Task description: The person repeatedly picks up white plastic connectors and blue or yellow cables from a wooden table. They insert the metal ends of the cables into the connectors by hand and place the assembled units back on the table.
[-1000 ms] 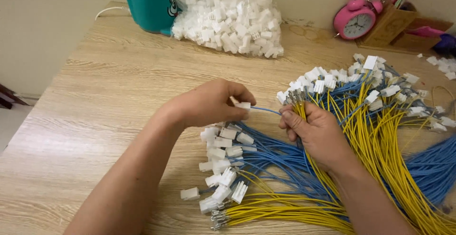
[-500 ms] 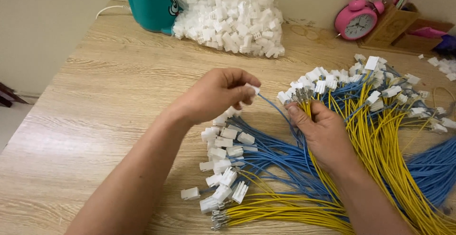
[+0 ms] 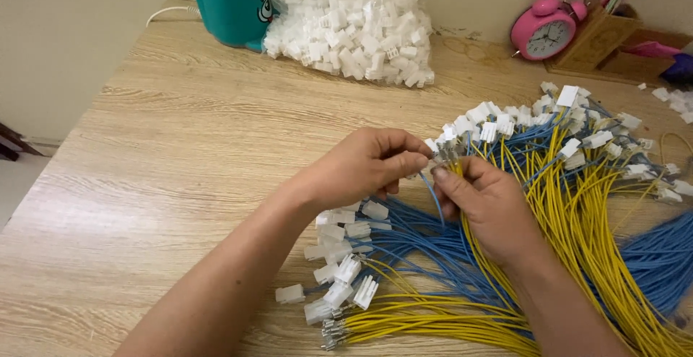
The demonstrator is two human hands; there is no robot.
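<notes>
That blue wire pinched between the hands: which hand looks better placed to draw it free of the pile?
Probably the left hand. Its fingertips pinch the blue wire at the end, with bare table behind it. The right hand lies on the yellow and blue wires.

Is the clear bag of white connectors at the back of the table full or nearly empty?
Full. The clear bag bulges with white plastic connectors heaped high, lying on the wooden table beside the teal container.
</notes>
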